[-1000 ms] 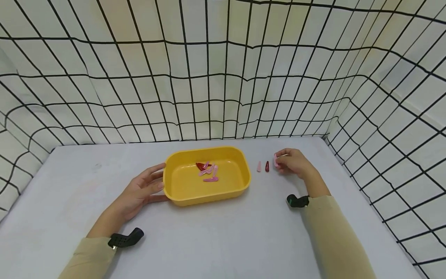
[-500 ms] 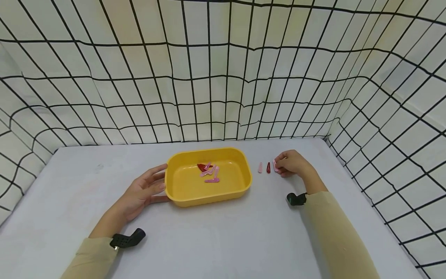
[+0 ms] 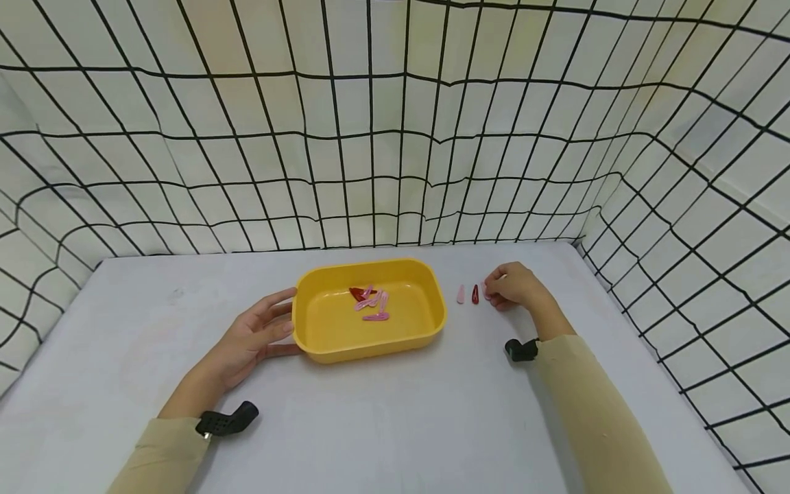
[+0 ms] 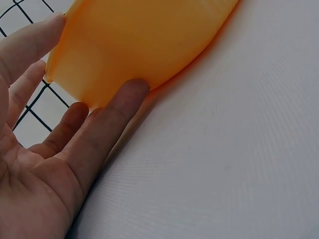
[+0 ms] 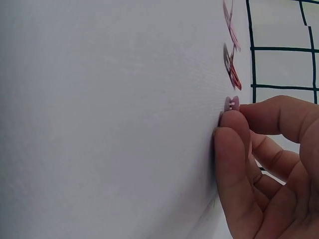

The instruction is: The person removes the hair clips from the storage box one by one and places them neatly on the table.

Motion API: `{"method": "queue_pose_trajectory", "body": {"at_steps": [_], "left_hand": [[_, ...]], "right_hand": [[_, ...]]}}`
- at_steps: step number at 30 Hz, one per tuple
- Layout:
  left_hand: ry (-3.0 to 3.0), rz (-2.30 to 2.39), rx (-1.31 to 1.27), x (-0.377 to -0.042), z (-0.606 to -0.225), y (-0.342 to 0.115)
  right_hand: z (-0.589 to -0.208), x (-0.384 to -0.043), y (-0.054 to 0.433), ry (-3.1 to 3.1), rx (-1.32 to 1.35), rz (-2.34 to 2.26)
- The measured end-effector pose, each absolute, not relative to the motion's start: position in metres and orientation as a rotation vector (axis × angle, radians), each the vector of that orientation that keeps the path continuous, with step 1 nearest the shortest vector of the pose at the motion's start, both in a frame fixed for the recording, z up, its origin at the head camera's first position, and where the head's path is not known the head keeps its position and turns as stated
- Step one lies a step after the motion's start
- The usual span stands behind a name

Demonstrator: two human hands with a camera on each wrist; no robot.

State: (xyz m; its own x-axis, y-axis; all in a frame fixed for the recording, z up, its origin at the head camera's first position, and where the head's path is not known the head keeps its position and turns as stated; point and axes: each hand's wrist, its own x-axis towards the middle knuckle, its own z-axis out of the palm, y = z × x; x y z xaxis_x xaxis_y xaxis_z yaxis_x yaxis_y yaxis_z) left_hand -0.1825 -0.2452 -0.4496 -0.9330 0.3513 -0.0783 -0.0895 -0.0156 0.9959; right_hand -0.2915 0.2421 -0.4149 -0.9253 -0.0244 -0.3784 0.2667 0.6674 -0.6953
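Right fingertips have two clips just to their left on the white table (image 3: pixel 382 418): dark red clip (image 3: pixel 475 294) nearest, light pink clip (image 3: pixel 460 294) beyond it, the pair apart and between those fingers and the yellow tray (image 3: pixel 333 336). Red and pink clips (image 3: pixel 370 302) lie inside the tray, to the right of the left fingertips. Black net (image 3: pixel 370 178) rises past the table's far edge, ahead of both sets of fingers, and along the right side. Right hand (image 3: pixel 515 285): low over the table, fingers bent, tips clamped on a pink clip (image 5: pixel 235 103), mostly hidden; clip-to-table contact, cannot tell. Left hand (image 3: pixel 249 339): fingers spread apart, tips against the tray's near-left end, thumb on its outer wall. Black wrist device (image 3: pixel 228 419) behind left fingers, sleeve (image 3: pixel 163 453) below it.
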Motion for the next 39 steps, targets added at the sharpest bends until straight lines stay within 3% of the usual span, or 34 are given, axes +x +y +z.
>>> {"method": "queue_pose_trajectory", "body": {"at_steps": [12, 28, 39], "left_hand": [[1.967, 2.025, 0.285, -0.183, -0.447, -0.248], [1.973, 2.02, 0.298, -0.181, -0.451, -0.25], [1.97, 2.015, 0.295, -0.183, -0.451, -0.248]], "right_hand": [[-0.404, -0.291, 0.23, 2.571, 0.161, -1.178], [-0.362, -0.264, 0.154, 2.505, -0.145, -1.406], [-0.368, -0.257, 0.112, 2.391, -0.327, -1.411]]}}
